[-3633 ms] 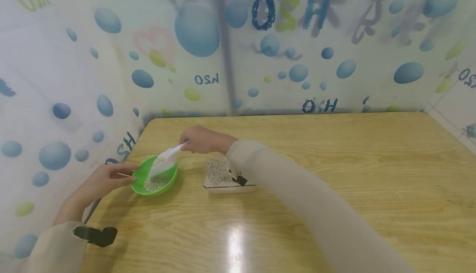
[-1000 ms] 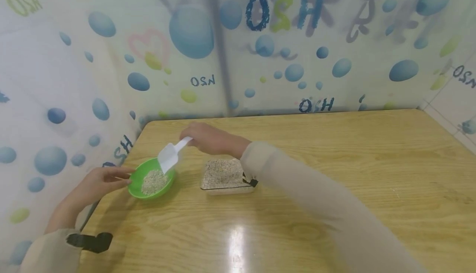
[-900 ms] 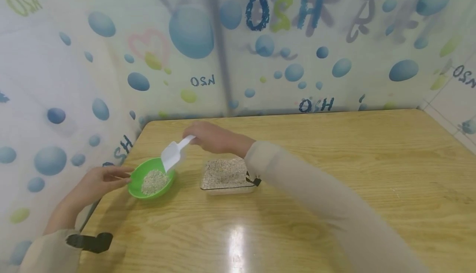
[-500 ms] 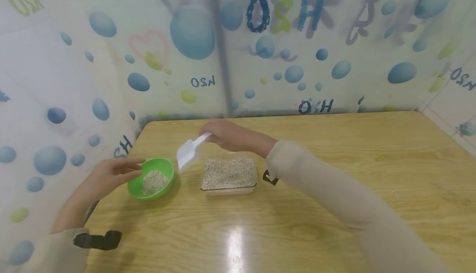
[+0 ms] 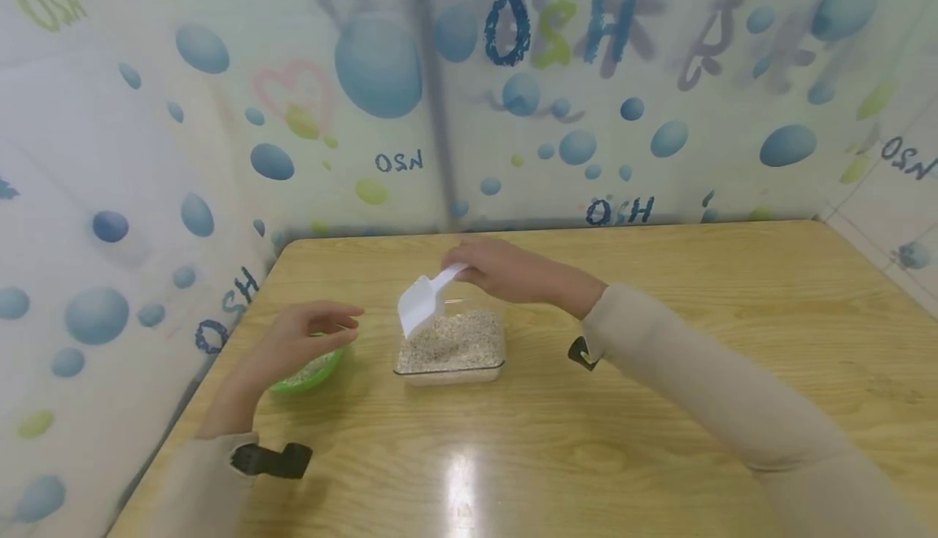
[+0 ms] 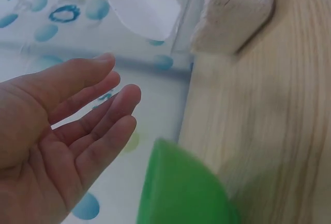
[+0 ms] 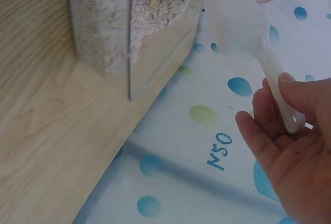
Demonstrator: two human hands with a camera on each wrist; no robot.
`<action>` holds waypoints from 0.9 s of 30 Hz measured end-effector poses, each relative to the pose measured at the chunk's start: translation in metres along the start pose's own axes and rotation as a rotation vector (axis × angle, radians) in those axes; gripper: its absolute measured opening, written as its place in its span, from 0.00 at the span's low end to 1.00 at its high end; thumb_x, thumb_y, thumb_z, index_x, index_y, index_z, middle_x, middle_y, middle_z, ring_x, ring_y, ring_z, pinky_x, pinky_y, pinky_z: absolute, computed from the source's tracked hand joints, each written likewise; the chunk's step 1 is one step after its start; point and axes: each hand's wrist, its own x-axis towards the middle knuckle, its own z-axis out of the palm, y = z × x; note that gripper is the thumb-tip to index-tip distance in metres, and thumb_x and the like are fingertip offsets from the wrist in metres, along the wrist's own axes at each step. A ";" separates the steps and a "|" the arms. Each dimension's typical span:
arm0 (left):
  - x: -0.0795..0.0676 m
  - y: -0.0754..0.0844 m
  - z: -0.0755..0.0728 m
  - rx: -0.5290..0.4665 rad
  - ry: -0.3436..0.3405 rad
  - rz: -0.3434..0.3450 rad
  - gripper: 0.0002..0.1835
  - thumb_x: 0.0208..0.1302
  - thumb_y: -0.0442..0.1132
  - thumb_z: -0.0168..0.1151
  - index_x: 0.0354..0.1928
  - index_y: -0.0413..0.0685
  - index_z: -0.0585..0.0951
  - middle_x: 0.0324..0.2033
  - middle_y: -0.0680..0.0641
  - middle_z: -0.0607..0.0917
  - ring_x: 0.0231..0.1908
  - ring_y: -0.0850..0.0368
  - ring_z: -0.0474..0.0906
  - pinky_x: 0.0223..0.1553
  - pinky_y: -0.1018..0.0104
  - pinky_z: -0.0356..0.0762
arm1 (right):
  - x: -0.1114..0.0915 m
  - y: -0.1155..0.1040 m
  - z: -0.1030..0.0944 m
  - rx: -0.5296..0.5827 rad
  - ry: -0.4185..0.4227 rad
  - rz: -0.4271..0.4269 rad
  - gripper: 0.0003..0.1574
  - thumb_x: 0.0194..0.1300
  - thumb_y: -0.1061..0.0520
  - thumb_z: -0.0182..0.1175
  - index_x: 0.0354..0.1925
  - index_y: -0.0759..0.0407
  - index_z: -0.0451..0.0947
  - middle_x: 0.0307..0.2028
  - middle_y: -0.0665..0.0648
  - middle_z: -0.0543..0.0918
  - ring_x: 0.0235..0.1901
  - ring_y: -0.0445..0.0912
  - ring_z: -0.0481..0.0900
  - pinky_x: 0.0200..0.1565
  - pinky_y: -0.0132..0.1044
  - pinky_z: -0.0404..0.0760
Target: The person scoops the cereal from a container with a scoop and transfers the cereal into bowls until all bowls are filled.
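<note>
My right hand (image 5: 498,268) grips a white plastic scoop (image 5: 420,305) by its handle. In the right wrist view the scoop's blade (image 7: 235,17) looks bare, with thumb and fingers around the handle. The scoop hangs over the left part of a clear rectangular container (image 5: 449,375) filled with pale, speckled oat-like flakes (image 5: 469,338). My left hand (image 5: 296,343) is in the air above a green bowl (image 5: 311,377), fingers loosely bent and holding nothing. The hand hides most of the bowl; some flakes show inside. In the left wrist view the bowl (image 6: 181,188) stands below the fingertips.
Both things stand on a wood-grain table (image 5: 623,408), bowl left of container. A patterned sheet with blue spots (image 5: 377,66) rises behind the table and along its left side. Dark bands (image 5: 271,461) circle both sleeves.
The right hand has carried the scoop from the bowl rightward to above the container, after the flakes dropped into the bowl. The left hand has let go of the bowl's rim and moved right.
</note>
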 end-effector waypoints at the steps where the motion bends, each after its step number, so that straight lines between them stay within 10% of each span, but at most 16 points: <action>1: 0.003 0.001 0.004 -0.019 -0.012 -0.005 0.19 0.62 0.43 0.60 0.53 0.43 0.77 0.43 0.42 0.81 0.43 0.52 0.79 0.43 0.62 0.76 | -0.004 0.001 -0.001 0.005 -0.002 0.004 0.11 0.67 0.62 0.51 0.45 0.63 0.77 0.39 0.55 0.78 0.41 0.46 0.72 0.46 0.35 0.72; 27: 0.026 -0.004 0.045 -0.168 -0.095 -0.012 0.20 0.61 0.37 0.61 0.54 0.38 0.76 0.45 0.40 0.80 0.44 0.47 0.78 0.45 0.57 0.76 | -0.030 -0.001 -0.045 -0.222 -0.229 0.068 0.12 0.65 0.65 0.53 0.46 0.66 0.77 0.38 0.59 0.77 0.39 0.50 0.73 0.42 0.40 0.74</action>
